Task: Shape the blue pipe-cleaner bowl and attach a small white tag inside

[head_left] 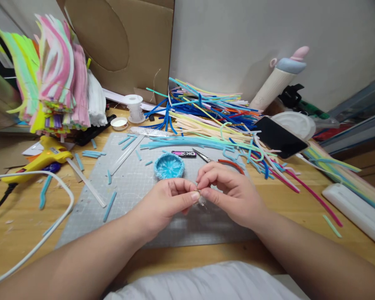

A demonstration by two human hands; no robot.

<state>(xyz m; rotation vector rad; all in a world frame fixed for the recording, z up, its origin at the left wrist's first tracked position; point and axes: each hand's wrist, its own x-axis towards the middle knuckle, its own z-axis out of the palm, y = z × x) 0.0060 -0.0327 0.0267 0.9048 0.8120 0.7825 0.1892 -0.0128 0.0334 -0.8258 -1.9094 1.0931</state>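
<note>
Over the grey cutting mat [162, 237], my left hand [173, 198] and my right hand [226, 187] meet fingertip to fingertip. Both are closed in a pinch on something very small. A clear, shiny bit [202, 201] hangs just below the fingertips, too small to name. Behind my left hand sits a round, light blue fuzzy bowl shape [169, 166], apparently made of pipe cleaners. Pliers or scissors with red handles [231, 163] lie behind my right hand, partly hidden by it. A black and pink labelled piece [183, 154] rests beside the blue bowl.
A yellow glue gun [40, 160] with a white cable [69, 196] lies at left near cut blue pieces. Pipe cleaners [206, 116] are heaped at the back, with a spool [134, 109]. A phone [281, 136] and a bottle [273, 85] are at right.
</note>
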